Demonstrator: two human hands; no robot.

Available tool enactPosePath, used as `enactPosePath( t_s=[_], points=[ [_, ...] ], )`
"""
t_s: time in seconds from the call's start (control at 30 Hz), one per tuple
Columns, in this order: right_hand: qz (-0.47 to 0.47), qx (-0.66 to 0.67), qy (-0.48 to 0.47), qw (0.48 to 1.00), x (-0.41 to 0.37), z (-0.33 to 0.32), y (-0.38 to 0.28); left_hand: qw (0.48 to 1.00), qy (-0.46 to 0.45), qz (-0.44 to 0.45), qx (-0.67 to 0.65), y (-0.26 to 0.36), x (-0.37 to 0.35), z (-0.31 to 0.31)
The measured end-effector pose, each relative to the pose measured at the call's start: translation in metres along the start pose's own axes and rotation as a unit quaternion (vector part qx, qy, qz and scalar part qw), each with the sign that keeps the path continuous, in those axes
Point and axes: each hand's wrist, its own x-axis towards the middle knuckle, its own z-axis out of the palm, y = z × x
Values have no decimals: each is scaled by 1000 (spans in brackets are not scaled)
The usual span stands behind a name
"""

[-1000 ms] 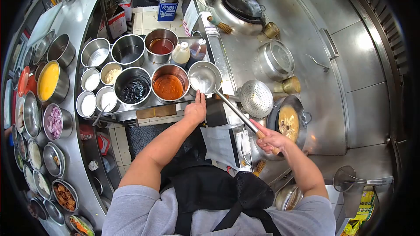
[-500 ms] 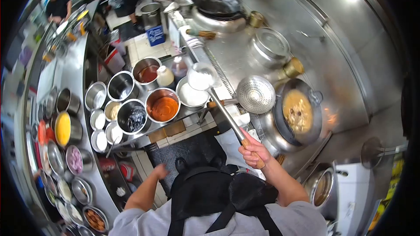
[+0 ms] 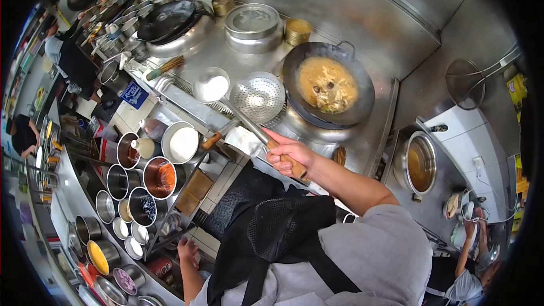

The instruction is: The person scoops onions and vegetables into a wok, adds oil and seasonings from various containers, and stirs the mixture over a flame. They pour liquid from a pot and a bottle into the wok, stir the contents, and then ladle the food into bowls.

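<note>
My right hand is closed around the wooden handle of a long metal ladle. White liquid or powder lies in its bowl, which hangs over the stove edge beside a perforated strainer. To the right, a black wok holds a brown soup with pale strips and dark pieces in it. Low by the side shelf, my left hand hangs empty with its fingers loosely apart. Nearest the ladle among the side pots is one of white contents.
Several sauce pots, one with red sauce, stand at left. Behind the wok are a lidded pot and a gold tin. A brown-liquid pot sits at right. Other people work at far left and lower right.
My view has turned right toward the stove. The ladle with its white contents has moved from above the sauce pots to beside the strainer, nearer the wok. My left hand stays low.
</note>
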Motion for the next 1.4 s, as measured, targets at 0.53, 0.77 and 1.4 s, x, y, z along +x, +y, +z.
enactPosePath(
  t_s=[0.53, 0.77, 1.4],
  points=[
    [132, -376, -13, 917, 35, 0, -11, 997, -4, -30, 72, -23, -36, 52],
    [154, -351, -5, 923, 55, 13, 5, 998, 12, -55, 25, -67, -53, 50],
    [-48, 95, -64, 992, 84, 4, -1, 987, -44, -147, -44, -97, 33, -80]
  ],
)
